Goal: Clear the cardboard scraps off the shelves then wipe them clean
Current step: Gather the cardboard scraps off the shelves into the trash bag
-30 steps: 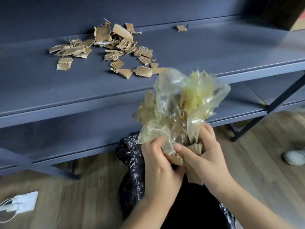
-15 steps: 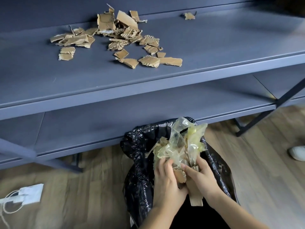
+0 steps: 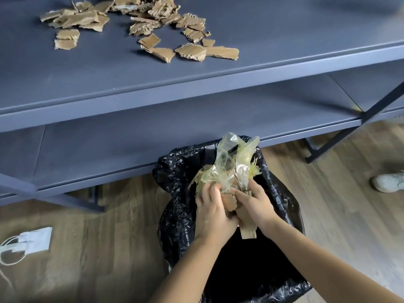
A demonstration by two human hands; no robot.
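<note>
Both hands hold one bundle of crumpled clear plastic and cardboard scraps (image 3: 231, 171) over the open black bin bag (image 3: 175, 193). My left hand (image 3: 213, 212) grips the bundle's left side, my right hand (image 3: 254, 204) grips its right side, and a cardboard strip (image 3: 248, 231) hangs below them. Several torn cardboard scraps (image 3: 140, 25) lie scattered on the upper grey shelf (image 3: 196, 88). The lower shelf (image 3: 109, 136) shows no scraps in the part I can see.
The bin bag stands on the wooden floor against the lower shelf's front edge. Dark diagonal frame struts (image 3: 354, 127) brace the shelf at right. A white paper bag with handles (image 3: 32, 239) lies on the floor at left. Someone's white shoe (image 3: 389, 181) is at far right.
Both hands have carried the bundle down from in front of the upper shelf to just over the bin bag's mouth. The view has tipped downward with them.
</note>
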